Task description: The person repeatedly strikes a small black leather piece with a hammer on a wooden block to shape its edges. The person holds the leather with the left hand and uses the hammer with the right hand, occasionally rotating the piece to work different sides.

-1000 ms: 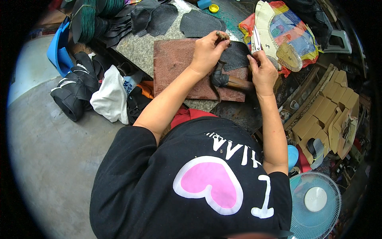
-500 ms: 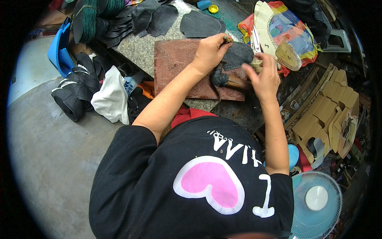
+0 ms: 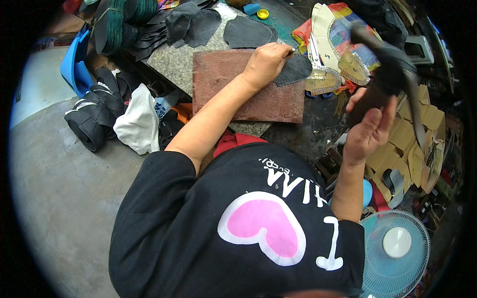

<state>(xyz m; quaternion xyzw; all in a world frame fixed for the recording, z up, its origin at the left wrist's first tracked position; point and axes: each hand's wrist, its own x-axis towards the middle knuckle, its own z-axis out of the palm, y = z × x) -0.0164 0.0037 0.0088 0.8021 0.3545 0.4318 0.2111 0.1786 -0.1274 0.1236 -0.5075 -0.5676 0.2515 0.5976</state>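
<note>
My left hand [image 3: 266, 64] is closed in a pinch on a slim punch-like tool [image 3: 292, 51], of which only the top end shows. It is over a black leather piece [image 3: 294, 70] that lies on a reddish-brown board [image 3: 221, 84]. Off to the right, my right hand [image 3: 370, 131] is raised, its fingers around the handle of a hammer [image 3: 390, 69]. The hammer is blurred, with a dark head and a dark strip hanging beside it. Between the two hands lie scissors [image 3: 314, 52] and cream stitched pattern pieces [image 3: 324, 80].
Cut black leather pieces [image 3: 250, 31] and a yellow cap [image 3: 263, 14] are on the far side of the stone slab [image 3: 174, 67]. A white cloth [image 3: 138, 119] and black straps [image 3: 94, 111] lie at the left. Cardboard [image 3: 410, 144] and a fan [image 3: 396, 248] stand at the right.
My right hand has picked the hammer up off the board and swung it up to the right. The left hand stays over the leather, which it now covers more.
</note>
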